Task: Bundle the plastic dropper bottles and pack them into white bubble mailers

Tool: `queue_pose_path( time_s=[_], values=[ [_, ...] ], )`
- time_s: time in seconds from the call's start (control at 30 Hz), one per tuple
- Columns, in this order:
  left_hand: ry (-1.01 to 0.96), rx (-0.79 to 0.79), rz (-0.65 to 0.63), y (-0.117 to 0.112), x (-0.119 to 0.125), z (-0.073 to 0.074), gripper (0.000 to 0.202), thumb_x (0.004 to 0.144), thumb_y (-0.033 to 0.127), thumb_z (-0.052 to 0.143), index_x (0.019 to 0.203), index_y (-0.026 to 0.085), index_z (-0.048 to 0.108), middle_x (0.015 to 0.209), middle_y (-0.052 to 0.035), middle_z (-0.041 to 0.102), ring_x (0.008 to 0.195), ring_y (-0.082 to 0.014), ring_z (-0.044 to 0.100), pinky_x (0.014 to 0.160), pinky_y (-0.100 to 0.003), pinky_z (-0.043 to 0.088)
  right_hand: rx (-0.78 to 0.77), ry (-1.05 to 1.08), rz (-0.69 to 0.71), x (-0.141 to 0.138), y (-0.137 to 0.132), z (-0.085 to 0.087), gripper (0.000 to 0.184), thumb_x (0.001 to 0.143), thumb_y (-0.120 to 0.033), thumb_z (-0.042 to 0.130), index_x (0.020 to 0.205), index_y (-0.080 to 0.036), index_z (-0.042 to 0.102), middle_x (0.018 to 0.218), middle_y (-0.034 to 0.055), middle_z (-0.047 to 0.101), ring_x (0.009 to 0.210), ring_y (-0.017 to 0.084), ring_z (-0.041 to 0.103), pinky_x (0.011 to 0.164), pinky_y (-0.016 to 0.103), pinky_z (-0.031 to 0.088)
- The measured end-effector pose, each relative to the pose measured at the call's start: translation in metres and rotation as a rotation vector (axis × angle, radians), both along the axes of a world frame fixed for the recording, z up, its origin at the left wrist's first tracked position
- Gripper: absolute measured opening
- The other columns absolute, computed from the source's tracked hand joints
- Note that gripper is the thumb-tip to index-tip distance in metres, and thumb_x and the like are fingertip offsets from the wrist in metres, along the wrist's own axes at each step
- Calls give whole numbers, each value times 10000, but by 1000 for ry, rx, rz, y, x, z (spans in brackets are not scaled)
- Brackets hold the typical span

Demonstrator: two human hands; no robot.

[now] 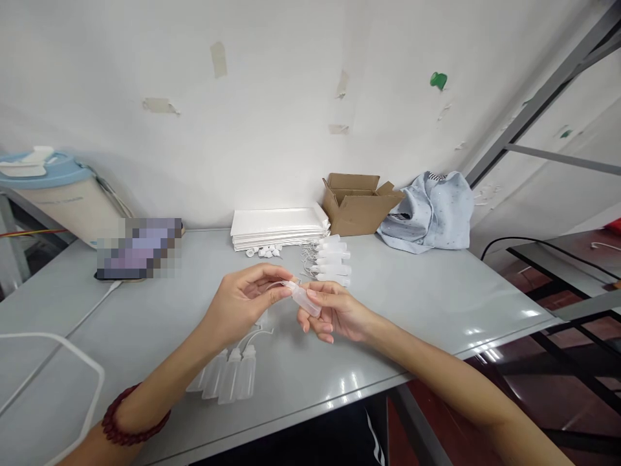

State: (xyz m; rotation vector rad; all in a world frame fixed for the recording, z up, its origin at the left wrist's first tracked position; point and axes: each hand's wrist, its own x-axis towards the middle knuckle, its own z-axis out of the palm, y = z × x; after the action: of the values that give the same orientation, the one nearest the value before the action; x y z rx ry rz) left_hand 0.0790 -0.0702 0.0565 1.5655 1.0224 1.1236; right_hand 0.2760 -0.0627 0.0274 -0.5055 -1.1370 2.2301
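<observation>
Over the middle of the grey table [417, 304], both hands hold one small translucent squeeze bottle [305, 299]. My right hand [334, 315] grips the bottle's body from below. My left hand [242, 299], with a red bead bracelet at the wrist, pinches the bottle's tip end with its fingertips. A row of similar small bottles [228, 374] lies on the table under my left forearm. Another row of capped bottles [334, 260] lies just beyond my hands, with loose white caps [264, 251] to their left.
A stack of white flat packs [276, 228], an open cardboard box [356, 204] and a crumpled light-blue cloth [431, 213] line the wall. A phone [138, 249] with a white cable lies at left, a lidded bucket [58, 194] behind. The table's edge and metal frames stand at right.
</observation>
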Motion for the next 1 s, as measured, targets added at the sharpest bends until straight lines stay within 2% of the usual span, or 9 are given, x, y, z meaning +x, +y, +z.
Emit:
queue_pose_path(
  time_s=[0.17,0.33,0.43,0.57,0.7,0.8,1.0],
  values=[
    [30,16,-41,0,-2,5,130,741,284,720,848,213,712,846,-5,724,831,-166,665,755,-234,540,-22,8,28,-1,0,1,258,883,-375,577,947,-126,553,706,51,693,376,47,440,356,187,446],
    [181,-35,18,-1,0,9,186,805,382,635,766,212,701,703,-1,686,690,-172,641,566,-230,503,82,-28,-3,0,1,0,272,895,-385,558,954,-120,574,741,61,697,388,51,470,375,194,474],
    [241,-45,-26,0,-1,10,207,812,391,613,762,210,700,656,-5,667,659,-177,628,541,-236,483,102,-52,20,1,3,-1,293,904,-395,539,978,-115,586,749,64,696,394,58,497,372,192,475],
    [286,-23,-75,1,-6,11,223,811,416,603,841,217,699,750,-16,690,662,-171,611,529,-233,459,100,-53,28,2,4,-2,296,901,-393,544,975,-110,590,738,56,692,379,51,481,357,184,461],
    [291,-38,-116,2,-9,10,252,818,438,590,896,220,689,842,-26,700,738,-186,623,582,-242,471,102,-87,14,2,4,0,299,879,-406,574,948,-115,582,725,51,694,367,47,464,346,184,448],
    [312,-82,-113,3,-8,5,260,827,440,573,911,219,683,839,-28,698,743,-197,633,558,-243,459,129,-161,-23,1,5,1,320,878,-424,568,936,-110,585,708,46,691,358,47,470,348,186,445],
    [324,-116,-58,7,-4,-2,245,826,421,568,800,200,671,653,0,644,640,-179,624,535,-243,440,219,-291,-187,-3,8,-3,337,815,-415,646,978,-137,549,768,35,691,435,81,588,395,191,467]
  ],
)
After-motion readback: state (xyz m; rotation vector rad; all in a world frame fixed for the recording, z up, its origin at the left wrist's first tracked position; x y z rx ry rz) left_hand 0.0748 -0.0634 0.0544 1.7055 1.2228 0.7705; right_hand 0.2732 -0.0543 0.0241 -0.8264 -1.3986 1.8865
